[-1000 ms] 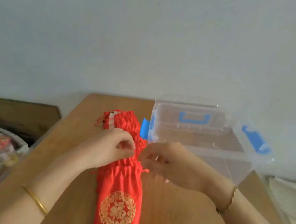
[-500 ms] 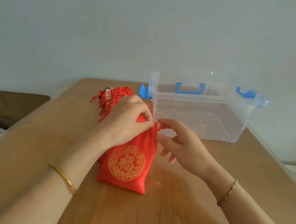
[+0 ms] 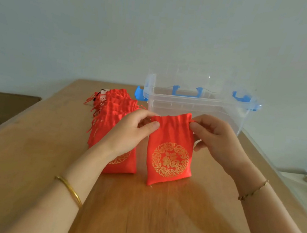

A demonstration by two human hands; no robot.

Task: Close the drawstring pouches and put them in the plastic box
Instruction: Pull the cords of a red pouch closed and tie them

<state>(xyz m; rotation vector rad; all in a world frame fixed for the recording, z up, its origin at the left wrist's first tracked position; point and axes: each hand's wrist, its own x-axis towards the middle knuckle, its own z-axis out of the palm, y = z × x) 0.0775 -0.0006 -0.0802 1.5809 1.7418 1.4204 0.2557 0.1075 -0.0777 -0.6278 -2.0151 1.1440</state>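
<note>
One red drawstring pouch (image 3: 170, 153) with a gold round emblem stands at the centre of the frame, its bottom edge on the wooden counter (image 3: 135, 215) and its gathered mouth held up. The left hand (image 3: 127, 130) pinches the mouth's left corner between thumb and forefinger. The right hand (image 3: 218, 138) pinches the right corner the same way, so both sets of fingers (image 3: 152, 125) are clamped on the pouch's top edge.

The cloth looks thin, soft and very light, and it sags flat below the grip, so it probably holds little or nothing. It should not slip. The best hold is likely the cords at the two top corners, drawn apart to close the mouth, after which the bunched neck will lift it.

Left of centre, just beside the held pouch, lies one overlapping pile of pouches (image 3: 114, 109). Several puckered tops show, but the exact number cannot be told. Behind, in the upper middle, stands one clear plastic box (image 3: 189, 105) with blue clips, open on top. No red shows through its walls.
</note>
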